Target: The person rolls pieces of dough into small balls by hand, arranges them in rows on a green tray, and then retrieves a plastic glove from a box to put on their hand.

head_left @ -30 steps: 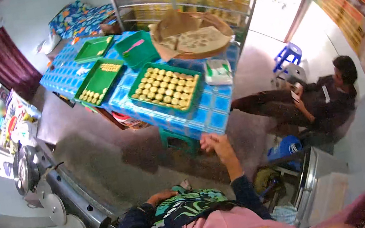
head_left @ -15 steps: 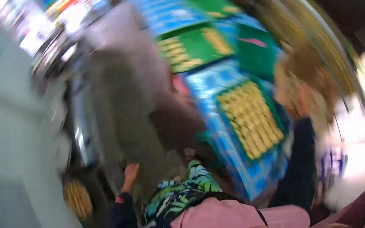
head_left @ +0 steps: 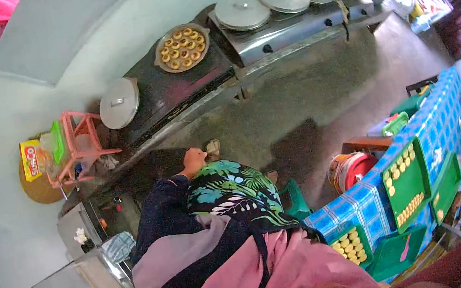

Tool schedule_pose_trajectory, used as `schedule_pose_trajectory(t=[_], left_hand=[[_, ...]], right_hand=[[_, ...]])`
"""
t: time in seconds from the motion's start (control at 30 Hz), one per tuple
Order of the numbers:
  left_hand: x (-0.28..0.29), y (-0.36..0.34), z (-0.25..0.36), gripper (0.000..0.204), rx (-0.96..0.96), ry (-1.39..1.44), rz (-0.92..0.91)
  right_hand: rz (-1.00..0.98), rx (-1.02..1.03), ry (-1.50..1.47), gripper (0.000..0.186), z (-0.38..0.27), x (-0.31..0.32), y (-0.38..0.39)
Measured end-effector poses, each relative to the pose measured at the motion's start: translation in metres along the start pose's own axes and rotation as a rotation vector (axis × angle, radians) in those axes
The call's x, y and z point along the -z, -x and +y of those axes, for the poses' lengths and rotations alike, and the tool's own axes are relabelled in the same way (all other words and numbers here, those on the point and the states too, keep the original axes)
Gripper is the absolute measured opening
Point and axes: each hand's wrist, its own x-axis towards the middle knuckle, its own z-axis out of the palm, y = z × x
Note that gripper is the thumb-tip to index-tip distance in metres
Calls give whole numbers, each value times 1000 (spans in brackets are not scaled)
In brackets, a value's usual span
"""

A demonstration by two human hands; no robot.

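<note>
My left hand (head_left: 195, 161) hangs low in front of my dark floral-patterned clothing, its fingers loosely curled with nothing visible in them. It touches neither the stove nor the table. My right hand is out of the picture. Beyond my left hand, a round pan (head_left: 159, 62) sits on a black stovetop (head_left: 213, 71). Several small round browned cakes (head_left: 184, 48) fill it. A grey metal lid (head_left: 120, 102) rests at the stovetop's near left end.
Farther along, a silver stove (head_left: 292, 41) carries several lidded pans (head_left: 241, 9). A pink plastic stool (head_left: 98, 138) stands left. At right, a blue checked table (head_left: 354, 207) holds green trays (head_left: 422, 157) of pale dough pieces; a red-topped bucket (head_left: 357, 170) and green stool (head_left: 294, 201) are beside it.
My view has swung left from the blue table to the stoves, so the table now lies at lower right. My right hand has left the picture; my left stays low.
</note>
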Motion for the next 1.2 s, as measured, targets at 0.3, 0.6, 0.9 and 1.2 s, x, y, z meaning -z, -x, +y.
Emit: schedule_pose_trajectory(t=[0.3, 0.6, 0.9, 1.2], left_hand=[[59, -46, -17, 52, 126, 318, -108], [154, -47, -72, 70, -229, -321, -941], [154, -130, -135, 56, -243, -197, -827], [137, -198, -43, 44, -553, -321, -787]], right_hand=[[-960, -472, -727, 35, -42, -338, 186], [-1520, -1176, -484, 52, 16, -563, 514], [-1653, -1219, -527, 44, 30, -590, 577], [-783, -733, -125, 19, 22, -416, 420]])
